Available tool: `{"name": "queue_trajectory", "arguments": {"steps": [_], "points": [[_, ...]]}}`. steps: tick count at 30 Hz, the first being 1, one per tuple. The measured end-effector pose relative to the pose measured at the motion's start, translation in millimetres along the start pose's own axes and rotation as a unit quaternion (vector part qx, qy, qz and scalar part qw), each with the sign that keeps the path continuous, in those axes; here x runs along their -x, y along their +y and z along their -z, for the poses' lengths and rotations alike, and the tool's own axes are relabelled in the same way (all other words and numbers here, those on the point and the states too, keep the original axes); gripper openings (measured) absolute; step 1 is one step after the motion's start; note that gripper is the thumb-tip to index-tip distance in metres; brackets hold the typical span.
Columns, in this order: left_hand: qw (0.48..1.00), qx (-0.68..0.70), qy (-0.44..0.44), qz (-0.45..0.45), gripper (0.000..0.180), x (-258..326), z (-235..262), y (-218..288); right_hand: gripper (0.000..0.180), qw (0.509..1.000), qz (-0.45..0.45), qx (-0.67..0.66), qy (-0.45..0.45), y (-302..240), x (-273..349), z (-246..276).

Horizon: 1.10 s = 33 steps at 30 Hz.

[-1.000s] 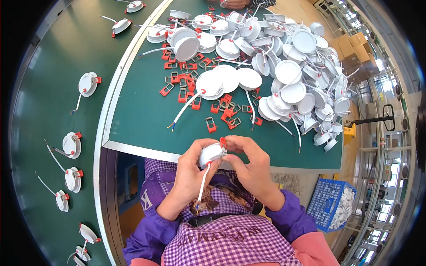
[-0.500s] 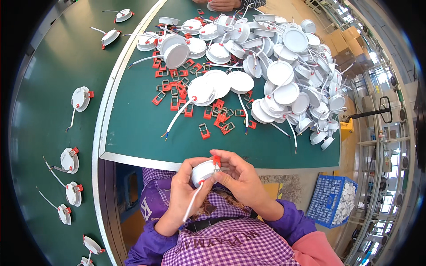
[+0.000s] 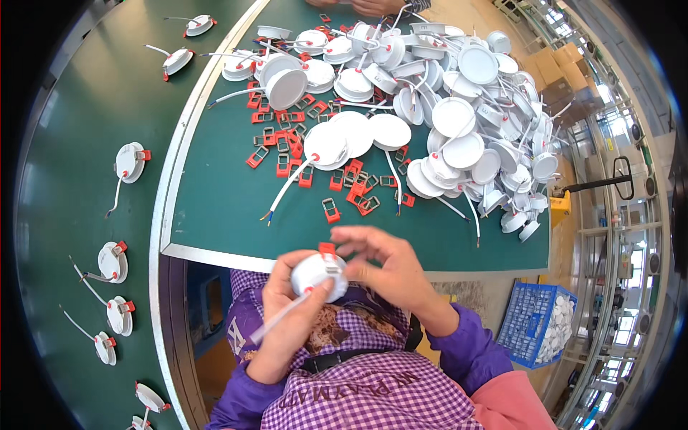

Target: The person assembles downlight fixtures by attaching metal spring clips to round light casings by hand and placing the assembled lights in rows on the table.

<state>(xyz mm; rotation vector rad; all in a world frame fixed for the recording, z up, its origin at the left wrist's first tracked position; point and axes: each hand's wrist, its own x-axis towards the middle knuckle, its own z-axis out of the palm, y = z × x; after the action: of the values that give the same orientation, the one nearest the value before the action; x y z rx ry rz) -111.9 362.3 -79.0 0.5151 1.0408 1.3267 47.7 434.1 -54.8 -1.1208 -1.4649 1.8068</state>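
In front of the table's near edge, my left hand (image 3: 281,309) grips a round white downlight (image 3: 309,271) by its rim, thumb across its back. A red-tipped metal spring clip (image 3: 327,249) sits on the side of the light. The light's white cable (image 3: 279,320) trails down past my left wrist. My right hand (image 3: 387,274) is just right of the light, fingers bent but apart, with nothing seen in them. Loose red spring clips (image 3: 330,210) lie scattered on the green table (image 3: 236,222) ahead.
A heap of white downlights (image 3: 459,118) covers the table's far right. Left, a lower green surface (image 3: 64,193) carries several downlights with clips (image 3: 131,162). A blue crate (image 3: 523,322) of white parts stands at right. Another person's hands (image 3: 376,6) are at the far edge.
My right hand has come off the light and its fingers have spread. The light has turned and shifted slightly left in my left hand, its clip now pointing away from me.
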Motion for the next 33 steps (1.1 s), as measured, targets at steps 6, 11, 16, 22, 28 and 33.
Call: {"name": "queue_trajectory", "arguments": {"steps": [6,11,16,22,28,33], "points": [[0.990,0.128,0.032,0.056,0.046,-10,18,9,0.038,0.856,0.210,0.468,0.064,5,-51,10],[0.987,0.145,0.062,0.041,0.060,-7,14,18,0.017,0.820,0.142,0.554,0.013,9,-62,6],[0.982,0.179,0.031,0.045,0.058,-11,21,16,0.018,0.859,0.113,0.499,0.019,7,-58,6],[0.979,0.192,0.028,-0.054,0.057,-15,6,10,0.013,0.983,0.019,-0.022,0.179,14,-35,-21],[0.954,0.298,0.039,-0.011,0.049,-12,-15,-2,0.015,0.949,0.135,-0.080,0.275,32,-40,-56],[0.991,0.128,0.046,0.001,0.057,-17,-11,13,0.014,0.951,0.166,-0.077,0.249,30,-41,-48]]}}
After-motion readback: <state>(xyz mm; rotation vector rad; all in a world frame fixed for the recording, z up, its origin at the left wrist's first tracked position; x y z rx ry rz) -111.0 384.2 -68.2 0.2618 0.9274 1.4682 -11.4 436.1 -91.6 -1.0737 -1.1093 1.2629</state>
